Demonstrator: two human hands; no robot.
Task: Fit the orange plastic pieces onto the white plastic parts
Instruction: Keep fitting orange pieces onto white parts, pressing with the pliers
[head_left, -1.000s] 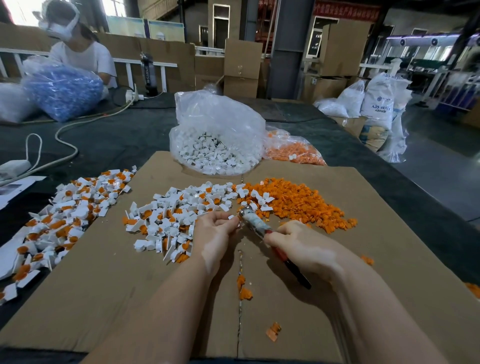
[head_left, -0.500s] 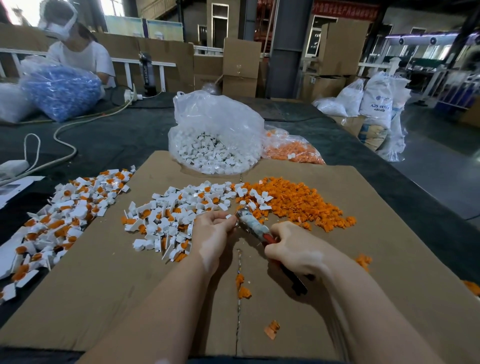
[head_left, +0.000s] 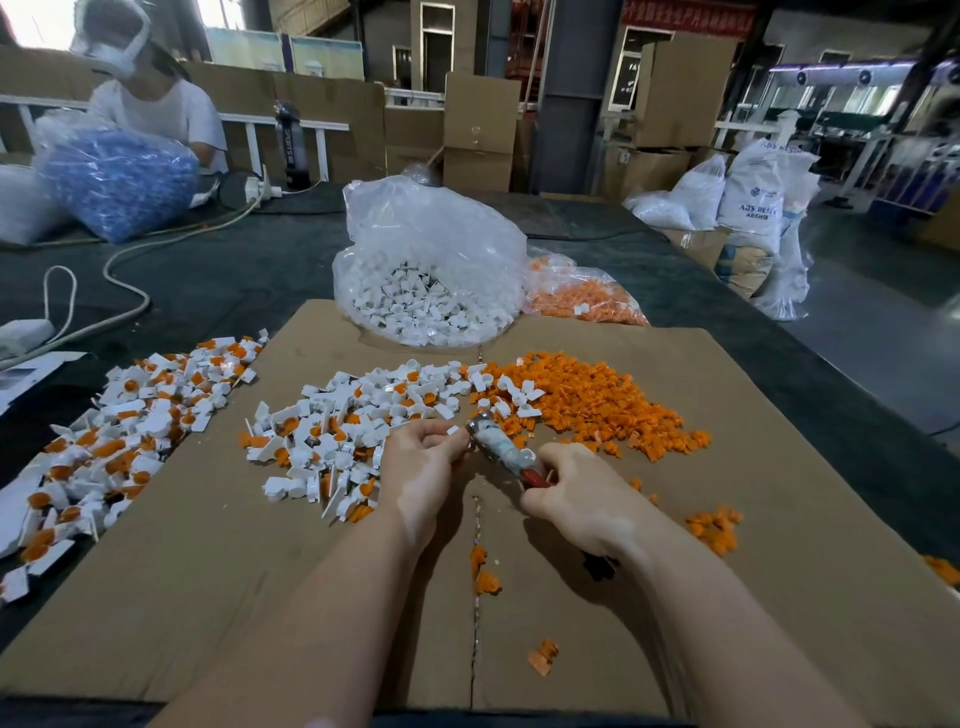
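Frame centre: left hand fingers pinch a white plastic part. Right hand fingers clamp a red-handled tool. Orange plastic pieces heaped right of centre on cardboard.

Illumination is moderate and diffuse: the cardboard sheet on the worktop is evenly lit, and the forearms cast only soft, short shadows onto it. Overexposed daylight enters through the windows at upper left, while the hall background remains dim. Wide-angle distortion bends straight lines toward the frame edges, the clear plastic bag shows mild glare, and distant detail appears soft.
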